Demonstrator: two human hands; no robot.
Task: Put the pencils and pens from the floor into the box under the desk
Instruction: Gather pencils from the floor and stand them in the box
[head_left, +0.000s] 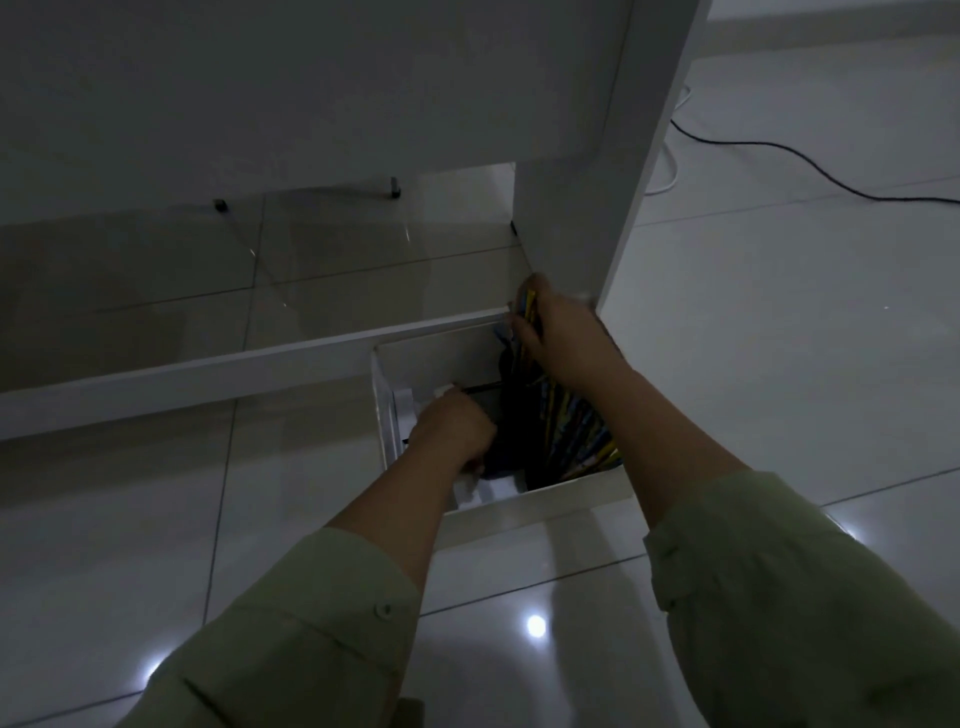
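A white open box (540, 501) sits on the tiled floor beside the desk leg. My right hand (558, 332) is over its far right corner, shut on a bundle of coloured pencils and pens (576, 426) that slants down into the box under my forearm. Their upper ends stick out past my fingers. My left hand (452, 431) is inside the box on its left side, fingers curled; what it holds, if anything, is hidden. Dark items and white paper lie in the box bottom.
The white desk leg (639, 171) stands just behind my right hand. A low white crossbar (249, 364) runs left from the box. A black cable (810, 163) and a white cable trail across the glossy floor tiles at right.
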